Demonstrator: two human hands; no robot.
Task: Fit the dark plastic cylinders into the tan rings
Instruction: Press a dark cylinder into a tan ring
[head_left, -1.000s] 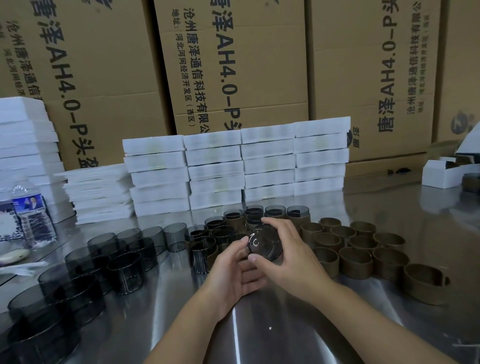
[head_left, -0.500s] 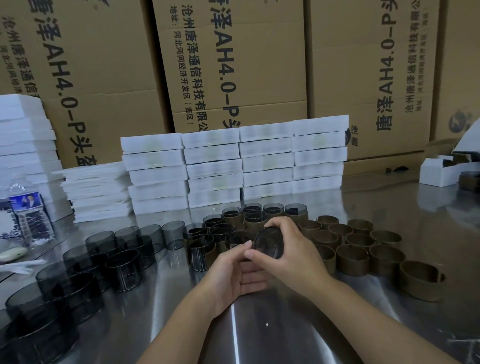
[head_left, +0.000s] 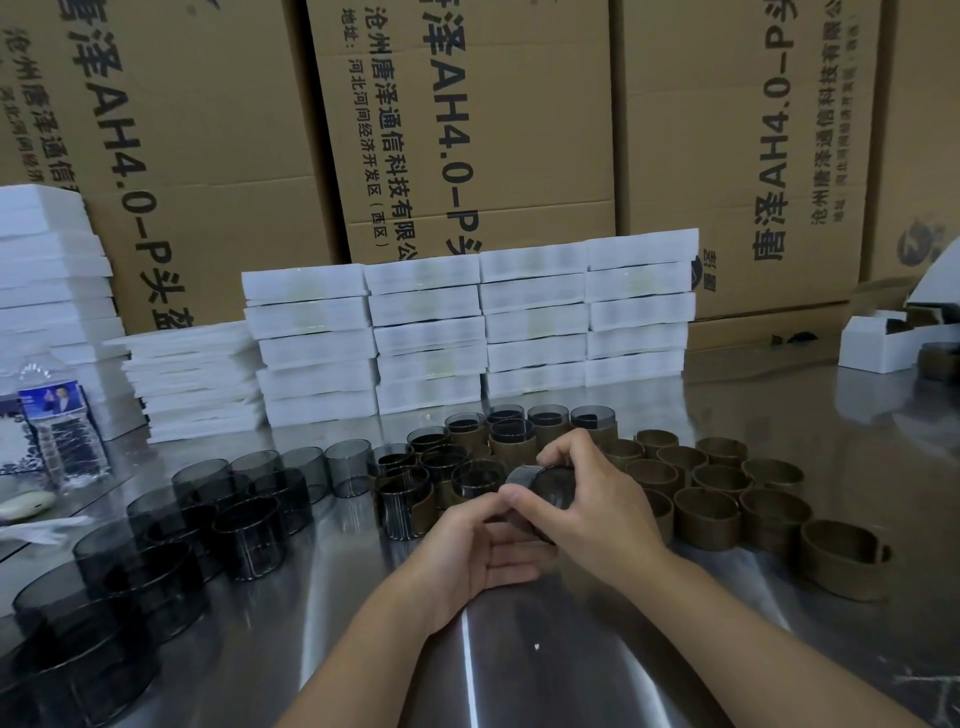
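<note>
At the table's middle, both hands hold one dark plastic cylinder (head_left: 540, 486), tilted with its opening toward me. My right hand (head_left: 587, 499) wraps over its top and right side. My left hand (head_left: 483, 540) pinches its lower left rim. Whether a tan ring sits around it is hidden by the fingers. Loose dark cylinders (head_left: 244, 525) stand in a group at the left. Empty tan rings (head_left: 717, 499) stand in rows at the right. Behind the hands, several cylinders sit inside tan rings (head_left: 511, 439).
The metal table (head_left: 467, 675) reflects light. White flat boxes (head_left: 467, 332) are stacked behind the parts, with more at the far left (head_left: 47, 270). Big cardboard cartons (head_left: 467, 130) form the back wall. A water bottle (head_left: 57, 431) stands left; a small white box (head_left: 888, 348) sits right.
The held cylinder has tilted a little more upright between my hands, and my right fingers have shifted over its top. The view has nudged slightly.
</note>
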